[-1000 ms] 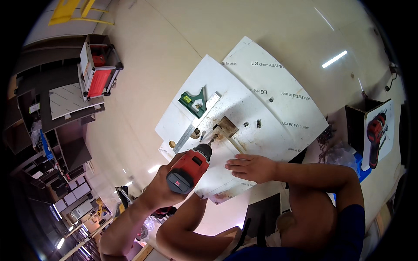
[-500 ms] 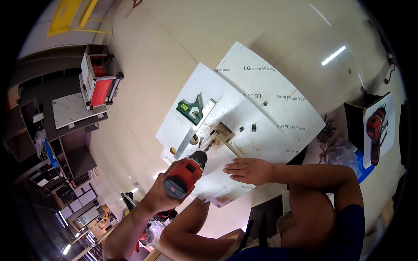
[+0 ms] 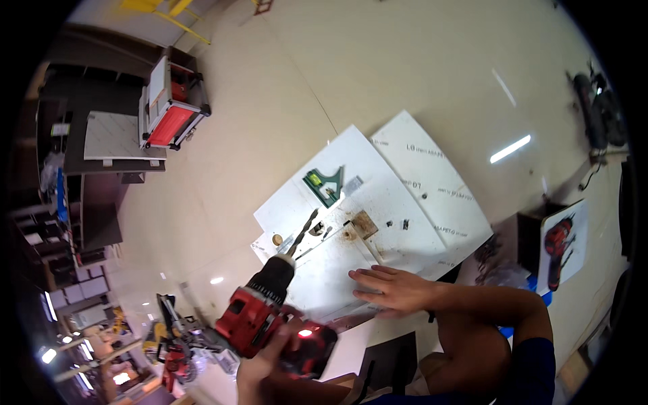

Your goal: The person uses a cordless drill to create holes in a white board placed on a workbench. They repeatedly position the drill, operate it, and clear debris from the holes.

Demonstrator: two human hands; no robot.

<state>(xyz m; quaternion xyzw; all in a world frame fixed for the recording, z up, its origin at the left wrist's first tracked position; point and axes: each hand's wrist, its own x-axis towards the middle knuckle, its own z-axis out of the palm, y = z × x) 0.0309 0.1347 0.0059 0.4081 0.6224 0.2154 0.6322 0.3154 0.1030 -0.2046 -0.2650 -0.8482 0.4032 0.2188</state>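
My left hand (image 3: 264, 364) grips a red and black cordless drill (image 3: 270, 317), its bit (image 3: 302, 233) lifted and pointing up toward the white board. My right hand (image 3: 391, 289) lies flat, fingers spread, on the white board (image 3: 378, 202) on the floor. Just beyond the bit, a drilled spot ringed with sawdust (image 3: 348, 234) sits beside a small wooden block (image 3: 364, 224). A green square tool (image 3: 324, 185) lies on the board's far part. Small screws (image 3: 405, 223) are scattered near the block.
A red and white machine on a stand (image 3: 170, 108) is at the far left by dark shelving. A drill box (image 3: 560, 246) stands at the right. Tools (image 3: 175, 341) lie on the floor at lower left. A second white board (image 3: 439, 182) overlaps the first.
The drill has pulled back from the hole toward me and down to the left. My right hand has stayed flat on the board.
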